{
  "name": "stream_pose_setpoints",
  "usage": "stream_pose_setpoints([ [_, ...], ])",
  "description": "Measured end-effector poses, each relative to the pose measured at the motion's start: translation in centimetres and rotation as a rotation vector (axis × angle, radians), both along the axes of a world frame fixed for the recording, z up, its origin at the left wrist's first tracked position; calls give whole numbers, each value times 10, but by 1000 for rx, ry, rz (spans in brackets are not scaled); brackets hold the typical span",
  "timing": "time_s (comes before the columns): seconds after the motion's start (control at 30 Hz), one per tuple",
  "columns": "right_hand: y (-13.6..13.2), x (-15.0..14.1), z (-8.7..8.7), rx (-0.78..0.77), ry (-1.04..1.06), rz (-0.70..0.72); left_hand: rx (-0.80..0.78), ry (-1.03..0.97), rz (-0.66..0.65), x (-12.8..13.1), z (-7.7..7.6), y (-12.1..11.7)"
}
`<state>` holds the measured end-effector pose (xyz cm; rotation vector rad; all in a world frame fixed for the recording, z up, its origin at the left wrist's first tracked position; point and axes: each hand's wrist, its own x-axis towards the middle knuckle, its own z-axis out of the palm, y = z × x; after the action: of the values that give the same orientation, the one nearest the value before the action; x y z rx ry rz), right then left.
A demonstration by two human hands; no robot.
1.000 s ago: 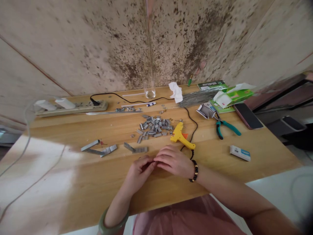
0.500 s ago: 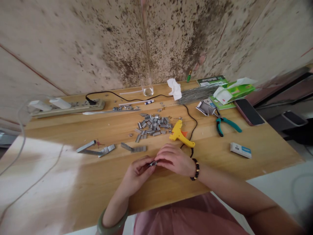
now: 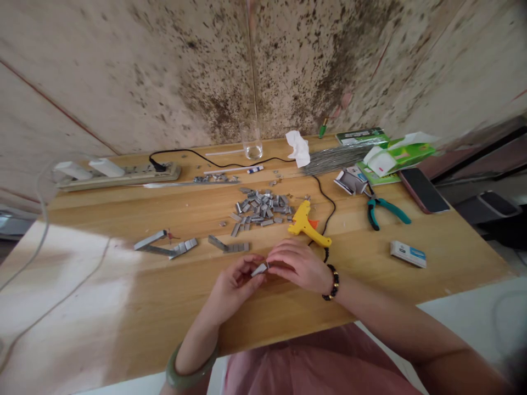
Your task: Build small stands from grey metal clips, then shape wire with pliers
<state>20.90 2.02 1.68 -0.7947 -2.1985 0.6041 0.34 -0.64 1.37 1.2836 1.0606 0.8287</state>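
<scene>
Far left of the grip, beyond it: power strip (image 3: 152, 176), its sockets too blurred to read. Left of the grip, nearer: a bent metal chain (image 3: 184, 249), joints hard to make out, then a shorter bent strip (image 3: 236, 248) just past the fingers. Left hand (image 3: 235, 282) has a small grey metal piece (image 3: 259, 269) pinched between thumb and fingers; its near end is in view, the rest partly covered. Right hand (image 3: 298, 266) is at the piece's right end, fingertips bunched by a thin pale bit; can't tell if they're pinching it. Straight beyond the grip: heap of grey metal pieces (image 3: 263, 208), overlapping, count unclear. Beyond the right hand: yellow glue gun (image 3: 308, 225), cord partly hidden. Farther right: open carton (image 3: 351, 181), teal pliers (image 3: 387, 210) with tips obscured beside it, small box (image 3: 408, 254), print illegible, and phone (image 3: 424, 189), screen dark.
</scene>
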Motion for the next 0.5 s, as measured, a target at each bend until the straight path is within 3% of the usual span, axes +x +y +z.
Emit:
stream_pose_setpoints([
  [0.5,0,-2,-4,28,-25,-2,65,36,31,0,-3,1],
])
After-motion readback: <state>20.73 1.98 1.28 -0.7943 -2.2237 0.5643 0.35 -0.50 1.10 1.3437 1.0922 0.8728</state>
